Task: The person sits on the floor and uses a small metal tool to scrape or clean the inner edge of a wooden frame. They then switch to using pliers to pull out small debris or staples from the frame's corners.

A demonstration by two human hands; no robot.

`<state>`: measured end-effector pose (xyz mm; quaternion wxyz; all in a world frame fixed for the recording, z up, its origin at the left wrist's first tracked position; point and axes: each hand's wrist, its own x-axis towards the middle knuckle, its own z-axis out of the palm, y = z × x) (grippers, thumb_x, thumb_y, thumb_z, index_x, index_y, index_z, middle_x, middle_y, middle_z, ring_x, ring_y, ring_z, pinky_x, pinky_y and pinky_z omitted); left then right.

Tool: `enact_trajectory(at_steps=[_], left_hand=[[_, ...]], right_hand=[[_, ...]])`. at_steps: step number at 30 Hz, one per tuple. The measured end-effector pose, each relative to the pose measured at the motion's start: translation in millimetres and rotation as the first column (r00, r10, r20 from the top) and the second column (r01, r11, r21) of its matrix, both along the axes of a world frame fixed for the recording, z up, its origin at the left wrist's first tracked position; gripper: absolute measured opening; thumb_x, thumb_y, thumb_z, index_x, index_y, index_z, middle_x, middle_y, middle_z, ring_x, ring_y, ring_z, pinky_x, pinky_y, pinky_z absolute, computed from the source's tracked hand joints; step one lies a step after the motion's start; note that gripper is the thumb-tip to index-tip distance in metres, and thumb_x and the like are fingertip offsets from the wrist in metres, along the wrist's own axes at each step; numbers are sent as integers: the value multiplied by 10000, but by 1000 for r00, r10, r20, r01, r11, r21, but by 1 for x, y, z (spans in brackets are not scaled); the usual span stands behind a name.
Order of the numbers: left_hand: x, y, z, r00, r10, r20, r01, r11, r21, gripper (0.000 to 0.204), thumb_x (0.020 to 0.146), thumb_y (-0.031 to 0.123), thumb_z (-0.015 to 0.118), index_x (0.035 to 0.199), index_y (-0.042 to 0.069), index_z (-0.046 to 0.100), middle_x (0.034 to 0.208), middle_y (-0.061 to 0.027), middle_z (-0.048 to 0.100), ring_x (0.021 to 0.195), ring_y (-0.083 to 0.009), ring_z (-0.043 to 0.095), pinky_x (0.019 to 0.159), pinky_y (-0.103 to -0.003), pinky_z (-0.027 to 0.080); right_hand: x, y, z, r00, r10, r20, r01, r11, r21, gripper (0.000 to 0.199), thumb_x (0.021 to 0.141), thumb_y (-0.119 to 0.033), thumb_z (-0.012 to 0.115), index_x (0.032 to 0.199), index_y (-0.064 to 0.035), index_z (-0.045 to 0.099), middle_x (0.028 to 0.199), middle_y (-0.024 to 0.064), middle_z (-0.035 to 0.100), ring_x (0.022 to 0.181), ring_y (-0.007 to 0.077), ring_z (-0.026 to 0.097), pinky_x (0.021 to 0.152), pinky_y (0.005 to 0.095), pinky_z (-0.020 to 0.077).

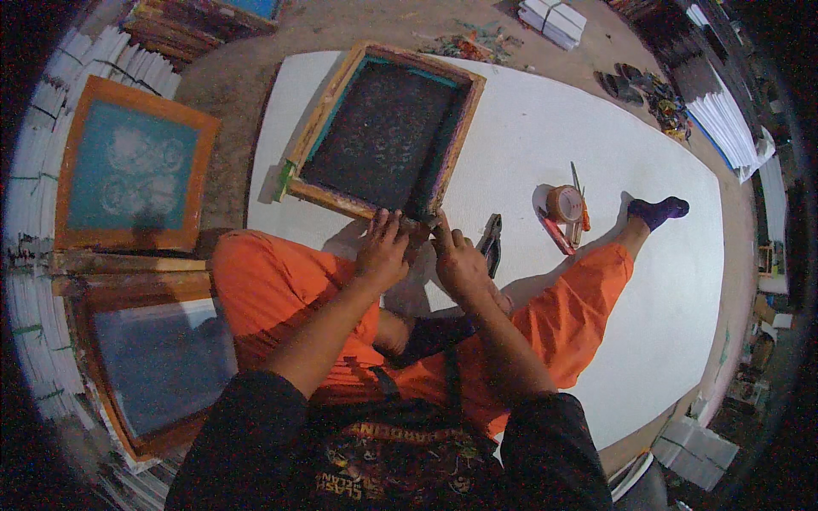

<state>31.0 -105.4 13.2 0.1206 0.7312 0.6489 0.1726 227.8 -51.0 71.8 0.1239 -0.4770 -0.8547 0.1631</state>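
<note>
A wooden screen-printing frame (471,102) with dark mesh lies tilted on a large white board (648,307), its near right corner toward me. My left hand (383,251) grips the near rail beside that corner, fingers bent over the wood. Close by, my right hand (463,266) is at the same corner, index finger stretched to the wood and the other fingers curled in. Whatever it may pinch is hidden. Black-handled pliers (492,244) lie just right of my right hand. A small green patch (283,181) shows on the frame's left corner.
Further right on the board are a roll of brown tape (564,204), a red-handled cutter (555,232) and a thin pointed tool (577,179). My outstretched leg (579,289) crosses the board. At left stand an orange-framed screen (204,162), another framed screen (162,366) and paper stacks (34,315).
</note>
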Motion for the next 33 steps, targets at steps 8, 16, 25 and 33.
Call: enact_trajectory(at_steps=[8,16,25,33], left_hand=[[2,-3,5,994,7,-106,-10,999,-33,508,840,223,738,1300,21,662,1578,-218,396,1522,-455,261,1251,-587,217],[1,-1,7,988,-7,-152,1,999,-43,525,859,241,721,1333,31,642,1581,-212,401,1506,-463,289,1242,-592,234],[2,-1,11,985,-26,-173,14,997,-72,513,882,273,711,1335,39,651,1565,-222,417,1488,-476,316,1231,-601,245],[1,0,2,998,15,-53,-14,999,30,496,816,244,746,1262,33,691,1548,-239,435,1489,-480,315,1246,-573,241]], right_hand=[[-3,3,4,999,-12,39,14,999,-52,678,1022,-192,561,1619,-116,250,997,223,683,799,434,703,632,530,564],[-1,2,6,993,23,116,-18,999,-47,680,1016,-194,571,1618,-118,264,993,221,690,768,428,706,609,536,569],[-3,2,-3,992,-27,120,31,999,-26,677,1013,-212,569,1621,-160,275,981,207,695,769,409,717,607,525,570],[-7,3,11,995,-57,84,63,995,-72,654,1021,-237,556,1616,-189,289,990,203,698,802,425,715,639,531,567]])
